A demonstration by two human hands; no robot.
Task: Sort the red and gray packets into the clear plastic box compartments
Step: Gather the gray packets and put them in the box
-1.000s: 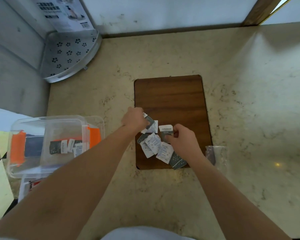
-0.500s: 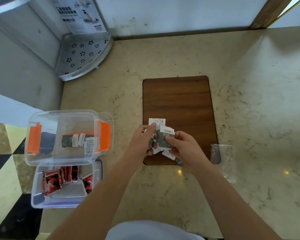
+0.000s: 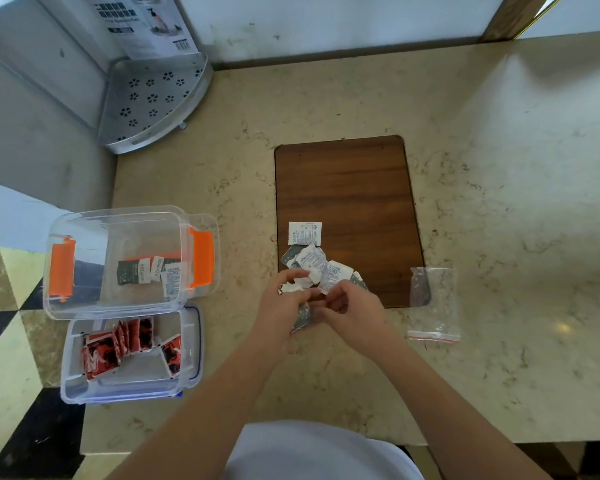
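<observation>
A heap of gray-and-white packets (image 3: 314, 261) lies on the near left corner of a brown wooden board (image 3: 347, 188); one white packet (image 3: 304, 232) lies flat just beyond it. My left hand (image 3: 284, 306) and my right hand (image 3: 350, 306) meet at the board's near edge, both closed on gray packets (image 3: 303, 315) held between them. At the left, a clear box with orange clips (image 3: 201, 258) holds a few gray packets (image 3: 149, 271). In front of it a clear box with a blue rim (image 3: 194, 348) holds several red packets (image 3: 118, 344).
An empty clear zip bag (image 3: 433, 303) lies right of the board on the marble counter (image 3: 499, 168). A perforated metal corner shelf (image 3: 153, 102) stands at the back left against the wall. The counter's left edge drops to a tiled floor (image 3: 11, 341).
My hands drew back from the packet heap toward me and came together holding packets. The view shifted, bringing both boxes fully into sight at the left.
</observation>
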